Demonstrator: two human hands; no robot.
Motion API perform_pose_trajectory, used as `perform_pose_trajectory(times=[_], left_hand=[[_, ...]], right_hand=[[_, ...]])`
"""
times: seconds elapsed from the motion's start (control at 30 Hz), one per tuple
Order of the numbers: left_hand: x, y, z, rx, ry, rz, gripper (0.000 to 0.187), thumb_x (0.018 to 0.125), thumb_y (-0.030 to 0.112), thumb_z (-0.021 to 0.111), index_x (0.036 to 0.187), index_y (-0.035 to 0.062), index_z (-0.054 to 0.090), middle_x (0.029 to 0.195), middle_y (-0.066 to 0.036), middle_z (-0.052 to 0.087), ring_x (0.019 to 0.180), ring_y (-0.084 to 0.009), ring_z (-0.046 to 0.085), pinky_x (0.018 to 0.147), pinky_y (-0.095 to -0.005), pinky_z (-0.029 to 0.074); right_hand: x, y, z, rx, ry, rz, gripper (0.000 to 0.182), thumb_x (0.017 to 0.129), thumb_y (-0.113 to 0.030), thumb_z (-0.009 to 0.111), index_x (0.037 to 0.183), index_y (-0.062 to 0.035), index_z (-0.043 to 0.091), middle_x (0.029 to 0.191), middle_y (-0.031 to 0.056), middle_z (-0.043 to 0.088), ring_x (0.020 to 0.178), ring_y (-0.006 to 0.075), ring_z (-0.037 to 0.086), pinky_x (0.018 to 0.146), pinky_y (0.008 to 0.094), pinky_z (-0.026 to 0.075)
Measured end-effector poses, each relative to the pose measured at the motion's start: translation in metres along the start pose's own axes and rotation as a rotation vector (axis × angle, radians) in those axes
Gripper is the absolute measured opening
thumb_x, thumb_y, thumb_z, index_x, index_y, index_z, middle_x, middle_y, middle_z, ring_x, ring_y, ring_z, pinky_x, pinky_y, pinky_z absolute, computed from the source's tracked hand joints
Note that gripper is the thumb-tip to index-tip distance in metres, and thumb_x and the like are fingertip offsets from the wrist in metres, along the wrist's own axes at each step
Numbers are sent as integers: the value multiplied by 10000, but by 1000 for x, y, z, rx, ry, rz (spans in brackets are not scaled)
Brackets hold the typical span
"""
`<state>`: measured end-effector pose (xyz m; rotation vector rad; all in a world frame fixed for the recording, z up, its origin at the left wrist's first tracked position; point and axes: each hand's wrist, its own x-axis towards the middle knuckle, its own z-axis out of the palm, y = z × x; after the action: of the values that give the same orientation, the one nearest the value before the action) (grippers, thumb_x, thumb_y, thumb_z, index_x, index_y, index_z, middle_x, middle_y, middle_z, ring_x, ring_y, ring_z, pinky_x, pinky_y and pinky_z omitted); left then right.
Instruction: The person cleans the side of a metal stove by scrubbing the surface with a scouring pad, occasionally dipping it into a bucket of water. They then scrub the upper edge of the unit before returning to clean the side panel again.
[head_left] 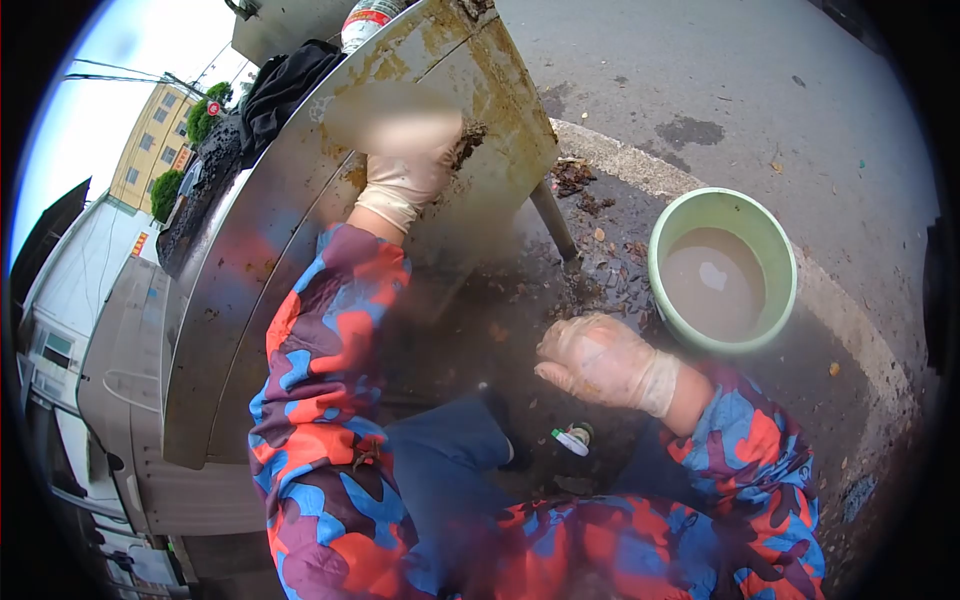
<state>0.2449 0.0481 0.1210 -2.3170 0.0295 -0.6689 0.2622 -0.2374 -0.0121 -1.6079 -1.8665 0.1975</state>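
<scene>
My left hand (410,165), in a pale, thin glove, presses against the dirty metal panel (480,185) of a tilted piece of equipment. Its fingers are bent and partly lost in blur. A dark brown clump (468,145) shows at the hand's edge; I cannot make out whether it is a scrubber or grime. Brown stains streak the metal. My right hand (605,365), gloved too, hangs over the wet ground with fingers curled in and nothing visible in them. Right of it stands a light green bucket (672,300) holding murky grey water.
A metal leg (552,222) props the equipment near wet debris (575,180). Between my legs lies a small white and green object (573,440). A black cloth (285,95) and a red-and-white labelled container (368,22) rest on top. A pale kerb (630,160) curves behind the bucket.
</scene>
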Motion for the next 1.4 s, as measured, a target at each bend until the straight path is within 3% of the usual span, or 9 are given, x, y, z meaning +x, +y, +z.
perform_pose_trajectory(times=[0.1,0.23,0.37,0.57,0.73,0.83,1.17,1.3,1.4], left_hand=[[6,-26,-40,95,122,-43,77,779,210,604,767,158,549,670,-41,602,627,-245,628,545,-408,450],[-38,-35,-84,233,8,-87,128,782,267,629,746,163,564,658,-20,591,618,-224,620,537,-385,444],[-67,-12,-70,322,-141,-78,63,755,199,596,806,164,597,708,1,609,667,-197,632,545,-372,437],[19,-10,-17,180,-47,-66,66,820,181,536,791,166,593,757,-41,633,729,-251,639,631,-417,459],[-34,-6,-50,222,-94,-112,29,756,180,606,767,165,584,717,-32,611,674,-249,630,573,-412,446],[-77,-9,-78,246,-200,-219,172,749,270,681,744,147,561,690,-43,575,675,-267,609,563,-419,434],[3,-28,-39,256,41,-65,46,787,176,567,747,155,562,685,-47,587,639,-257,626,549,-419,451],[-51,-16,-73,279,-144,-193,76,782,196,613,757,144,564,679,-70,571,659,-280,609,582,-428,454],[-50,-19,-75,291,-178,-151,65,783,180,590,735,147,562,688,-60,589,661,-268,626,567,-418,457]], right_hand=[[4,-2,1,5,-16,-13,309,910,-330,533,779,-60,605,791,146,580,774,330,612,750,433,496],[4,-6,1,21,11,-14,308,906,-332,536,771,-65,608,788,141,581,774,330,613,749,431,499],[9,-4,4,1,-1,-8,314,902,-341,538,769,-69,622,800,135,595,779,323,620,749,425,504],[17,-11,-1,-9,-101,36,314,900,-336,553,857,-42,654,864,151,620,826,327,632,774,423,502],[5,-15,-1,-4,-100,56,313,900,-320,562,912,-22,658,894,160,624,839,333,633,782,435,499],[-1,-9,0,-74,-87,50,337,905,-382,525,769,-94,633,830,119,604,809,294,629,757,421,499],[-3,-11,-8,-60,-67,32,317,903,-352,537,838,-58,634,838,137,602,810,311,626,755,418,499],[-6,-17,-10,-87,-155,64,353,921,-385,510,841,-77,661,864,123,614,863,288,630,804,412,491],[-9,-17,-14,-90,-145,68,358,920,-386,511,831,-74,663,859,121,617,855,291,634,810,411,489]])
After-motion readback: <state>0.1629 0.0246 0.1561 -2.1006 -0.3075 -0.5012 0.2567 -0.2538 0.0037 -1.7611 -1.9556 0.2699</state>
